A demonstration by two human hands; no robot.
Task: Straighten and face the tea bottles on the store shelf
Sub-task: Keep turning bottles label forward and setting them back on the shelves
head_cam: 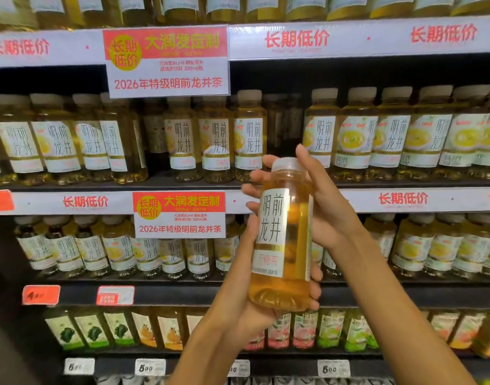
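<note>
I hold one tea bottle (282,240) upright in front of the shelves, with its white label and black characters facing me and its pale cap on top. My left hand (246,295) grips its lower part, fingers curled round the base. My right hand (318,198) wraps the upper part just below the cap. Rows of the same tea bottles (216,140) stand on the middle shelf (99,187). A dark gap (284,126) in that row lies just above the held bottle. More tea bottles (171,254) fill the shelf below.
Price signs (167,61) hang from the shelf rails. The top shelf carries more yellow bottles (238,6). A lower shelf holds differently labelled drinks (118,329) in green, orange and pink. Red and white price tags (114,295) sit on the lower rails.
</note>
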